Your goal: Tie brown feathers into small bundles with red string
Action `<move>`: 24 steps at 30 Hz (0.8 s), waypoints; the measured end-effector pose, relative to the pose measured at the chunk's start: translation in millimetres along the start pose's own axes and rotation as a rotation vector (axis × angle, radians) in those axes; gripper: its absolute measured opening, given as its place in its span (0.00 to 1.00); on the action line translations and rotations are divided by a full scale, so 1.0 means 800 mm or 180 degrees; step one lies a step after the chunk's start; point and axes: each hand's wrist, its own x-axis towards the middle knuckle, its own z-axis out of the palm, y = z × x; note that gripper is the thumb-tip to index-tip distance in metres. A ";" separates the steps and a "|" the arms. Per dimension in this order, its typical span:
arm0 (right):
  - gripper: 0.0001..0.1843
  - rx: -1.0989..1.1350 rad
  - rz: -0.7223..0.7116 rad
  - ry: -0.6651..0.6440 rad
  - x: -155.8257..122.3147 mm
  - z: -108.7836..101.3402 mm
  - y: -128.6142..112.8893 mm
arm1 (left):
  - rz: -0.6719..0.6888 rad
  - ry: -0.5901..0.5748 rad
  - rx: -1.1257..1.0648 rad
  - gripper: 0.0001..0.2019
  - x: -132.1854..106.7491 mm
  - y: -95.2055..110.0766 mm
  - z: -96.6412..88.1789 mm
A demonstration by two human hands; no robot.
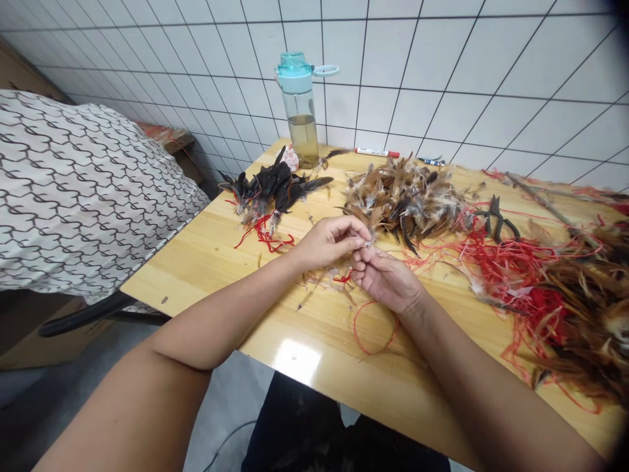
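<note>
My left hand (334, 241) and my right hand (386, 278) meet above the wooden table, fingertips pinched together. Between them shows the fluffy base of a small brown feather (372, 236); most of it is hidden by the fingers or blends into the pile behind. Just past my fingertips lies a heap of brown feathers (407, 196). A loop of red string (354, 328) hangs or lies below my right hand; whether it joins the feather I cannot tell. Loose feather scraps lie under both hands.
Black feather bundles (275, 187) tied with red string lie at left. A water bottle (301, 124) stands at the back beside a red marker (376, 152). To the right are pliers (496, 219), tangled red string (511, 265) and more brown feathers (590, 314).
</note>
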 end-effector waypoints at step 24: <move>0.07 0.0166 -0.0049 0.0529 0.001 0.018 0.004 | 0.0083 0.0308 0.1052 0.03 -0.002 -0.002 0.006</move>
